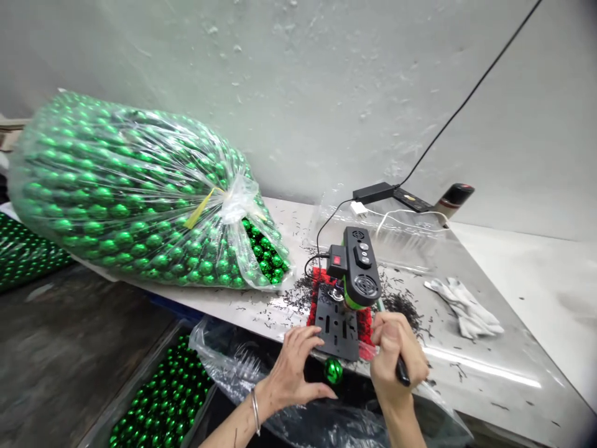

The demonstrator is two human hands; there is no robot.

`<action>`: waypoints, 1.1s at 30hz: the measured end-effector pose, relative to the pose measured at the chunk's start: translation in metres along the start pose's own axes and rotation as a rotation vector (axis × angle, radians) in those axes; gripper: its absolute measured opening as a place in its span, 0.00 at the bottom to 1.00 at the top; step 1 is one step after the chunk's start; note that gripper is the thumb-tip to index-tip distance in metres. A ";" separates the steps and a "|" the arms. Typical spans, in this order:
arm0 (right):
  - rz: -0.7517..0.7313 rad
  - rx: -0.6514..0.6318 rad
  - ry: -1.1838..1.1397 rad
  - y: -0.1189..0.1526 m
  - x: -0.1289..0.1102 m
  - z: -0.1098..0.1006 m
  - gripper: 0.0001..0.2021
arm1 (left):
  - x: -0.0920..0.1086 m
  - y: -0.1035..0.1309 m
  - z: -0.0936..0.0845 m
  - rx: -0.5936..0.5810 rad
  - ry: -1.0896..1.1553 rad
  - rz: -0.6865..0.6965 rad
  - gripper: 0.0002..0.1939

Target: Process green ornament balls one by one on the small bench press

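Observation:
A small black bench machine [361, 267] with a round vent and buttons on top stands on a slotted black base plate [336, 330]. My left hand [293, 367] is open at the plate's left front corner, fingers and thumb spread apart. A shiny green ball [333, 370] is in the gap between thumb and fingers, just off the front edge of the plate. It does not seem gripped. On the machine's right, my right hand [396, 354] is closed around a black handle [402, 372]. A thin rod shows between this fist and the machine, but its joint is hidden.
A large clear bag of green balls [140, 199] lies tied on the table's left. More balls fill a lined container [163, 398] below. A white glove [466, 308], a power adapter [373, 192] with cables and black shavings [401, 308] lie on the table [494, 367]. Red matting [366, 326] is under the plate.

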State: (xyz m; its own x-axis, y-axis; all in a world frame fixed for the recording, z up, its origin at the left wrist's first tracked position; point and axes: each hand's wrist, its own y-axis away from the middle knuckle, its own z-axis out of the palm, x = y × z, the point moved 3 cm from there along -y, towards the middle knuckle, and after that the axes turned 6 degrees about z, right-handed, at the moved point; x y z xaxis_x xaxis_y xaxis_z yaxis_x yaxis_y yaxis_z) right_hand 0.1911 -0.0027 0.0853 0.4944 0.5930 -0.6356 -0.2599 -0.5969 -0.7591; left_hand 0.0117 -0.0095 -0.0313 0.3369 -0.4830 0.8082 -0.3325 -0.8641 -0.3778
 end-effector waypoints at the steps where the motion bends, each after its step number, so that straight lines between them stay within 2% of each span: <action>1: -0.009 0.006 -0.003 0.002 0.001 0.001 0.15 | -0.002 -0.008 -0.010 0.035 -0.051 0.012 0.34; 4: -0.028 0.008 -0.001 0.004 0.002 0.002 0.15 | -0.014 -0.056 -0.053 0.231 -0.289 -0.051 0.16; 5: -0.028 0.003 0.003 0.004 0.001 0.002 0.15 | -0.019 -0.077 -0.067 0.269 -0.360 -0.091 0.14; 8: -0.039 -0.004 0.014 0.003 -0.001 0.002 0.15 | -0.036 -0.129 -0.099 0.240 -0.440 -0.178 0.08; 11: -0.058 -0.002 0.015 0.003 -0.001 0.002 0.15 | -0.049 -0.153 -0.112 0.208 -0.410 -0.180 0.08; 15: -0.068 0.005 0.024 0.003 -0.001 0.002 0.15 | -0.057 -0.153 -0.113 0.190 -0.358 -0.168 0.16; 18: -0.065 -0.001 0.039 0.004 0.000 0.003 0.15 | -0.059 -0.150 -0.112 0.182 -0.325 -0.175 0.17; 22: -0.087 0.001 0.020 0.004 0.000 0.003 0.15 | -0.054 -0.148 -0.114 0.199 -0.272 -0.198 0.15; 25: -0.085 -0.018 0.035 0.004 -0.001 0.003 0.15 | -0.046 -0.146 -0.122 0.236 -0.221 -0.222 0.12; 29: -0.082 -0.020 0.039 0.004 -0.002 0.003 0.15 | -0.035 -0.129 -0.132 0.305 -0.126 -0.289 0.07; 31: -0.077 -0.015 0.039 0.004 -0.002 0.003 0.15 | -0.032 -0.114 -0.124 0.357 0.100 -0.366 0.10; 33: -0.060 -0.013 0.040 0.003 -0.002 0.002 0.15 | -0.030 -0.096 -0.101 0.415 0.489 -0.470 0.10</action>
State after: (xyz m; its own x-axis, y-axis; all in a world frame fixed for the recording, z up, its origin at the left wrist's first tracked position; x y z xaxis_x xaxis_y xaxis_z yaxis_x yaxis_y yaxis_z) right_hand 0.1873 -0.0043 0.0839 0.5416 0.6063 -0.5823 -0.2183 -0.5675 -0.7939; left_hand -0.0558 0.1022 0.0261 -0.0962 -0.0209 0.9951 0.1363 -0.9906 -0.0076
